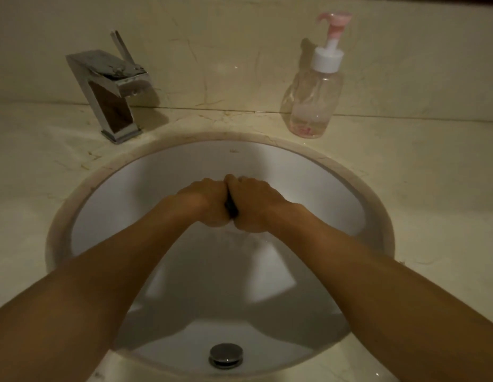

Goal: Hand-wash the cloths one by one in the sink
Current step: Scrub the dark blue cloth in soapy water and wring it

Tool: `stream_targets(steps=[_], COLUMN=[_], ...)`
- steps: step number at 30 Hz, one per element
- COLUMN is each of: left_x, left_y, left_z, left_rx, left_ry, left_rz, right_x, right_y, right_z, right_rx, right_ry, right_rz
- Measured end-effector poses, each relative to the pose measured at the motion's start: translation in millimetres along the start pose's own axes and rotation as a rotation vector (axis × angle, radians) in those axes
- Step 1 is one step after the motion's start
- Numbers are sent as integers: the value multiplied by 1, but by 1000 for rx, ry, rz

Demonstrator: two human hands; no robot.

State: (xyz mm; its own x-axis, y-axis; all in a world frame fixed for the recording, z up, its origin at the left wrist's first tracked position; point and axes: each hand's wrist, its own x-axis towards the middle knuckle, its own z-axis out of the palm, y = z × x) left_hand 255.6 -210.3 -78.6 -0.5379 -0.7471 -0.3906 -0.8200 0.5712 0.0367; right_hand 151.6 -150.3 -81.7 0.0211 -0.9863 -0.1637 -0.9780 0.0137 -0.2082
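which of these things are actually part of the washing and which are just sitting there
In the job: left hand and right hand, both gripping the dark cloth; sink.

Untouched on the side: tap, pump bottle, drain plug.

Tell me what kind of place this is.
Most likely a bathroom washstand: a round white sink sunk into a pale stone counter, a chrome tap behind it, and a clear pump bottle.
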Motion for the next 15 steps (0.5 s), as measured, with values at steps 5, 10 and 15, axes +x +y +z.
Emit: stream_targets(steps=[5,10,15], left_x=[-2,-4,-2], left_y=[-12,6,4], left_z=[-8,-4,2], left_rx=[-114,-27,-74], left_ry=[242,355,376], left_rz=[-128,-17,72], right_x=[12,10,8], right_y=[2,18,14], right_z=[-1,-8,-7], right_rx=[61,437,310], right_ry=[61,-4,-22], right_rz=[-33,54,72])
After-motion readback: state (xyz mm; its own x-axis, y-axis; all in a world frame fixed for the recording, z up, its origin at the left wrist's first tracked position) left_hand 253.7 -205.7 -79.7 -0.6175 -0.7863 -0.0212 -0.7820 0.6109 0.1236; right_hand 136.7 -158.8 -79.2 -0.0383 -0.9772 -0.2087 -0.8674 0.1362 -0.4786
